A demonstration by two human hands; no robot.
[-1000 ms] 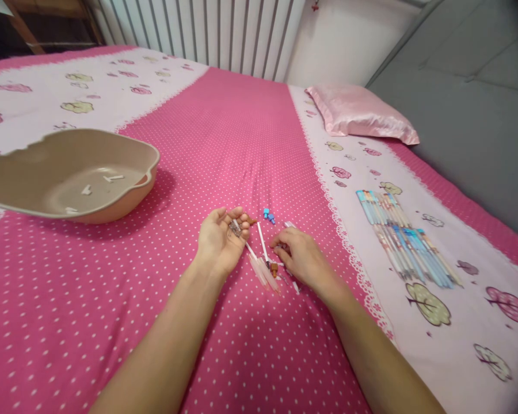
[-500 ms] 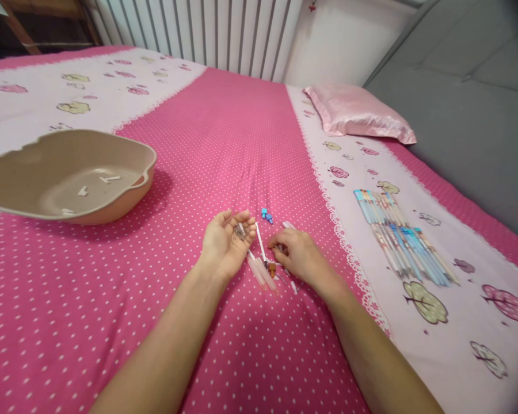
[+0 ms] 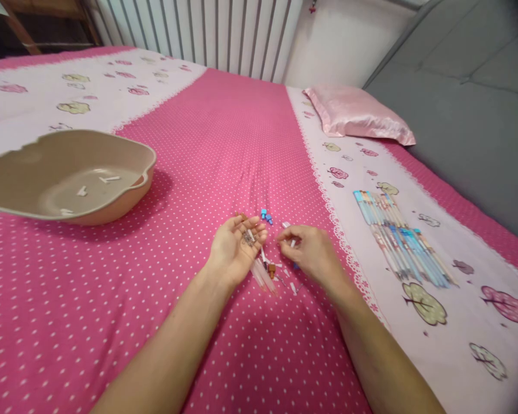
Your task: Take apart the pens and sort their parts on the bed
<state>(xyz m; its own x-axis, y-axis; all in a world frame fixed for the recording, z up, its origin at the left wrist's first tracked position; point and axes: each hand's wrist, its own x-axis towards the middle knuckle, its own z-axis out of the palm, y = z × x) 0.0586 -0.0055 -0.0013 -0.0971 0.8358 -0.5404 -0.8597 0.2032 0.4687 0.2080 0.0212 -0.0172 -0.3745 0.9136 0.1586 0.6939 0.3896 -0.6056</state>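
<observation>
My left hand (image 3: 235, 246) lies palm up on the pink dotted bed sheet (image 3: 224, 144), fingers curled around several tiny metal and white pen parts (image 3: 247, 237). Close beside it, my right hand (image 3: 308, 252) pinches a small white piece between thumb and fingers, just off the sheet. Between and under the hands lies a little heap of loose pen parts (image 3: 267, 273): clear tubes, thin white refills, a brown cap. Two small blue caps (image 3: 266, 216) sit just beyond the fingertips.
A beige plastic basin (image 3: 69, 172) with a few white bits inside stands at the left. A row of several assembled pens (image 3: 399, 238) lies on the pale border at the right. A pink pillow (image 3: 358, 115) and a grey headboard (image 3: 466, 103) are behind.
My left hand has slid right toward the right hand. My right hand has lifted from the heap with a small white piece pinched in its fingers.
</observation>
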